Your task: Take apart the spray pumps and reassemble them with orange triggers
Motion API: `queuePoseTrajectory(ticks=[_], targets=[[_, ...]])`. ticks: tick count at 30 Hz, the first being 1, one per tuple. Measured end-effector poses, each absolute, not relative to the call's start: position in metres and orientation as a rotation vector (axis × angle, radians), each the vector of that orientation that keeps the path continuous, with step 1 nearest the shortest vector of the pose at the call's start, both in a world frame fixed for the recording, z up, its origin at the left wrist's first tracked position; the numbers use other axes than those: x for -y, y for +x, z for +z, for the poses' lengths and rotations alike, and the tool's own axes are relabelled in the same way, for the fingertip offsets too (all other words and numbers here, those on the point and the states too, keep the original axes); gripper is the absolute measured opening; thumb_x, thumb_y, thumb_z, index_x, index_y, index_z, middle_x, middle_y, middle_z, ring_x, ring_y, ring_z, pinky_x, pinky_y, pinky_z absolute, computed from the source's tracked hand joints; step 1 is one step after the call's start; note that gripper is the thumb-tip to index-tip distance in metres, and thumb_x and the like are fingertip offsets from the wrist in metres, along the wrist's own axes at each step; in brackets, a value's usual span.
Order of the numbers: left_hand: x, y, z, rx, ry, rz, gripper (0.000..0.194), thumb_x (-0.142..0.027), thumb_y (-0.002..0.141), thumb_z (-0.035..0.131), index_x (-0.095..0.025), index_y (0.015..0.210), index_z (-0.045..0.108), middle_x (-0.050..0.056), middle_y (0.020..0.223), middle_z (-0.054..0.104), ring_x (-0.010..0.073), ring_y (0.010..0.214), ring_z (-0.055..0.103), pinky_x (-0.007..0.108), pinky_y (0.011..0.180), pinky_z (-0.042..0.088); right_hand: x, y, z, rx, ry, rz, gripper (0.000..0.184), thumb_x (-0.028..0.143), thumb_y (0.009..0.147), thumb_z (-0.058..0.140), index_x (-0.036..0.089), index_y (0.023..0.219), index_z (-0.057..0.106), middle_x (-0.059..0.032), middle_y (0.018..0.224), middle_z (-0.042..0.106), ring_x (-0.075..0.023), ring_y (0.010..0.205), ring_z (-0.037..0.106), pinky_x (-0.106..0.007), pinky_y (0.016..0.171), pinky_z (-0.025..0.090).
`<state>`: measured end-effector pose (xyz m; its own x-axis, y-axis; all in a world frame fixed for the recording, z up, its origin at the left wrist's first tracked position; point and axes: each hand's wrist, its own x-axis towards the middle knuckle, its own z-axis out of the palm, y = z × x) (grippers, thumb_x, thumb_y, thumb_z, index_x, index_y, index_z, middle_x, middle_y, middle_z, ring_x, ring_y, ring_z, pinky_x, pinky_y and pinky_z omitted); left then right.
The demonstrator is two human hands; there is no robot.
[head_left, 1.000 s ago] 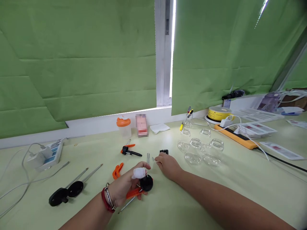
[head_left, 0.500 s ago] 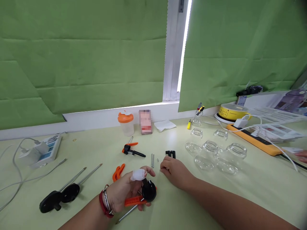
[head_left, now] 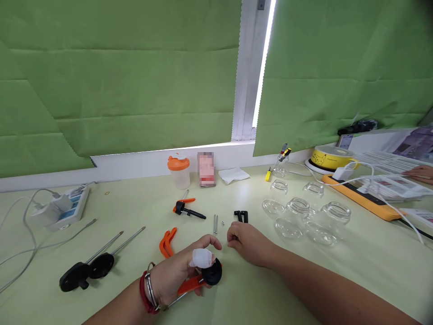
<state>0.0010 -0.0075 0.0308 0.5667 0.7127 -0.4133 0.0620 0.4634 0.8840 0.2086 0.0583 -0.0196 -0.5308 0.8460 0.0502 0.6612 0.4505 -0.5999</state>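
Observation:
Near the front of the table, my left hand, its thumb wrapped in white, is closed round a part with a round black cap, an orange lever and a thin metal rod. My right hand rests on the table to the right, fingers curled; whether anything is inside them is hidden. Just beyond it lie two black elbow-shaped pieces. Two metal pins and tiny bits of hardware lie between the hands. Past my left hand are loose orange levers and a black-and-orange assembly.
Black lids with metal rods and a white power strip are at left. Several glass jars stand at right, near an orange power strip with cables. An orange-lidded cup is at the back. Another person's hand shows far right.
The part in my left hand has turned, so its black cap faces up more and the thumb covers its stem. My right hand has barely moved. The other person's hand has moved farther back.

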Motion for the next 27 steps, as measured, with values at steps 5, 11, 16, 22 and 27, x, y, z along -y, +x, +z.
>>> queuePoseTrajectory(ticks=[5,11,16,22,27], targets=[[0.008,0.002,0.033,-0.900,1.019,0.474,0.041,-0.035,0.070,0.050,-0.025,0.110,0.044,0.000,0.077,0.052,0.0147,0.067,0.054,0.022,0.052,0.036,-0.048,0.209,-0.008,2.381,-1.213,0.762,0.010,0.014,0.078,0.049,0.017,0.073,0.058,-0.0022,0.080,0.059,-0.0120,0.068,0.050,-0.024,0.059,0.035],[0.010,0.002,0.033,-0.889,1.067,0.452,0.039,-0.034,0.070,0.052,-0.027,0.108,0.044,0.000,0.083,0.052,0.0132,0.069,0.051,0.022,0.056,0.038,-0.037,0.204,-0.007,1.910,-1.018,1.457,0.015,0.028,0.081,0.051,0.018,0.083,0.063,0.0025,0.056,0.054,-0.0100,0.052,0.048,-0.022,0.050,0.037],[0.009,0.000,0.032,-0.871,1.122,0.448,0.040,-0.035,0.070,0.052,-0.027,0.108,0.043,0.000,0.085,0.051,0.0129,0.070,0.049,0.023,0.058,0.039,-0.034,0.204,0.001,1.642,-0.882,1.738,0.019,0.034,0.073,0.064,0.016,0.081,0.067,0.0008,0.054,0.058,-0.0119,0.051,0.054,-0.028,0.056,0.046],[0.010,0.002,0.037,-0.826,1.193,0.437,0.037,-0.039,0.071,0.054,-0.026,0.103,0.042,0.002,0.088,0.056,0.0161,0.078,0.050,0.026,0.063,0.041,-0.022,0.200,0.013,1.690,-0.830,1.840,0.019,0.034,0.071,0.066,0.018,0.081,0.067,-0.0003,0.060,0.062,-0.0133,0.055,0.058,-0.029,0.059,0.047],[0.011,0.005,0.040,-0.829,1.228,0.443,0.039,-0.040,0.070,0.055,-0.024,0.103,0.043,0.002,0.091,0.054,0.0154,0.077,0.049,0.025,0.061,0.042,-0.018,0.195,0.016,1.762,-0.833,1.687,0.012,0.030,0.071,0.065,0.020,0.077,0.068,0.0011,0.065,0.059,-0.0114,0.057,0.056,-0.026,0.058,0.046]])
